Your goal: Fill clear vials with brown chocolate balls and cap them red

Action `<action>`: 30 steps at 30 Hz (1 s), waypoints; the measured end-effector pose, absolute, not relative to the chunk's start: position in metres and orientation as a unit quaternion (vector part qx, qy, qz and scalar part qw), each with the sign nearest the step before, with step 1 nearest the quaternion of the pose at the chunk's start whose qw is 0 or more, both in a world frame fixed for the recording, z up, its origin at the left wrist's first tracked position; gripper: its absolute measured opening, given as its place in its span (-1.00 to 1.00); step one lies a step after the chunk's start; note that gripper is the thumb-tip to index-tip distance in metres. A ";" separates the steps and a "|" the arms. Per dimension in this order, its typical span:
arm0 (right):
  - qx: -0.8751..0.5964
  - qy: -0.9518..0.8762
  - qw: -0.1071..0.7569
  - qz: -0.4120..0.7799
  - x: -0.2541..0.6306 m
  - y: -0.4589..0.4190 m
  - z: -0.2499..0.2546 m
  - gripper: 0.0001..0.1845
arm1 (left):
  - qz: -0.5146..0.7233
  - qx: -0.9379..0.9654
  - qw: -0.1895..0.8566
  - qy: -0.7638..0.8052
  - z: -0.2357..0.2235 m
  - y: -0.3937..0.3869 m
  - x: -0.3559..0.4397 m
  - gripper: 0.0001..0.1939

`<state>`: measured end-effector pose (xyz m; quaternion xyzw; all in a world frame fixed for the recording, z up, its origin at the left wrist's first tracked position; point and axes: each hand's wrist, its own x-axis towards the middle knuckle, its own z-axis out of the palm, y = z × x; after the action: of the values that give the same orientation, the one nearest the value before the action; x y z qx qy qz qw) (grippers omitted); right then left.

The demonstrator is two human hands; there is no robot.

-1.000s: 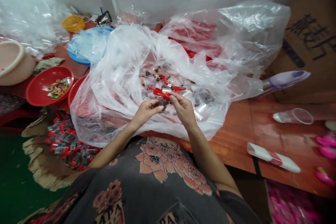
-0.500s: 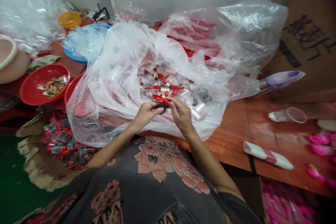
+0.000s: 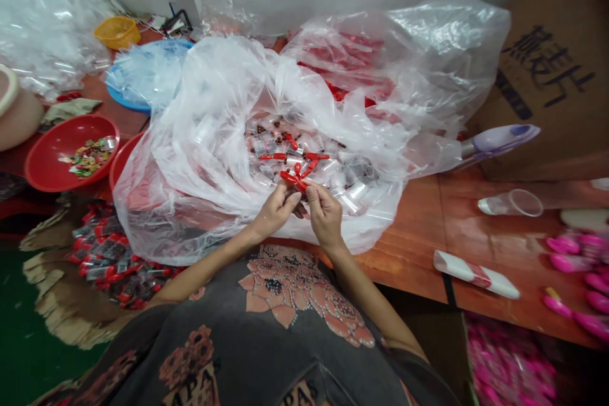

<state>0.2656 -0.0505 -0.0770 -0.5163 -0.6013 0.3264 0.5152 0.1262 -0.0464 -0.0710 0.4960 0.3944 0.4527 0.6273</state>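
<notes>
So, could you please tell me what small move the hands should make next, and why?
Perhaps tilt the red plastic piece slightly: the left hand and right hand meet closely at it, and they partly hide what lies below, so tilting might give a clearer view.

The fingers (image 3: pixel 314 199) partly hide the red piece (image 3: pixel 291 177) between them; far to their left, the frame's edge cuts off the cream tub (image 3: pixel 21 117).

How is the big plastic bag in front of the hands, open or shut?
Open: the plastic bag is spread wide, and clear containers lie uncovered in its middle.
</notes>
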 end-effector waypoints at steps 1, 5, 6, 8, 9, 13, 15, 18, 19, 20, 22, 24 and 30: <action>-0.521 -0.600 0.510 0.330 0.266 -0.052 -0.077 -0.68 | 0.452 0.510 0.612 0.401 -0.073 -0.048 0.127 -0.57; -0.513 -0.625 0.490 0.327 0.274 -0.052 -0.078 -0.66 | 0.441 0.568 0.554 0.420 -0.076 -0.049 0.123 -0.63; -0.503 -0.642 0.481 0.322 0.277 -0.051 -0.078 -0.66 | 0.431 0.581 0.547 0.421 -0.076 -0.049 0.122 -0.63; -0.476 -0.686 0.458 0.304 0.284 -0.047 -0.079 -0.65 | 0.412 0.596 0.549 0.417 -0.076 -0.049 0.120 -0.59; -0.459 -0.713 0.444 0.291 0.286 -0.045 -0.080 -0.64 | 0.406 0.593 0.558 0.414 -0.076 -0.049 0.120 -0.55; -0.407 -0.812 0.375 0.186 0.292 -0.040 -0.088 -0.49 | 0.440 0.519 0.603 0.416 -0.072 -0.049 0.124 -0.42; -0.413 -0.830 0.351 0.129 0.291 -0.040 -0.091 -0.31 | 0.468 0.445 0.644 0.410 -0.067 -0.047 0.126 -0.35; -0.414 -0.844 0.330 0.087 0.291 -0.041 -0.093 -0.26 | 0.448 0.342 0.730 0.388 -0.060 -0.042 0.125 -0.21; -0.406 -0.852 0.320 0.083 0.292 -0.041 -0.092 -0.26 | 0.430 0.325 0.748 0.387 -0.059 -0.040 0.124 -0.18; -0.397 -0.861 0.309 0.081 0.294 -0.041 -0.091 -0.25 | 0.412 0.318 0.759 0.390 -0.059 -0.039 0.123 -0.17; -0.371 -0.877 0.295 0.079 0.296 -0.041 -0.089 -0.21 | 0.377 0.315 0.775 0.397 -0.061 -0.037 0.121 -0.18; -0.335 -0.892 0.294 0.077 0.297 -0.042 -0.088 -0.15 | 0.346 0.305 0.794 0.397 -0.065 -0.037 0.119 -0.22; -0.353 -0.866 0.329 0.129 0.290 -0.051 -0.096 -0.01 | 0.355 0.263 0.808 0.390 -0.065 -0.040 0.118 -0.35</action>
<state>0.2902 -0.0507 -0.0956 -0.3526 -0.8665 0.1292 0.3288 0.1180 -0.0401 -0.0646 0.2625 0.3900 0.3549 0.8081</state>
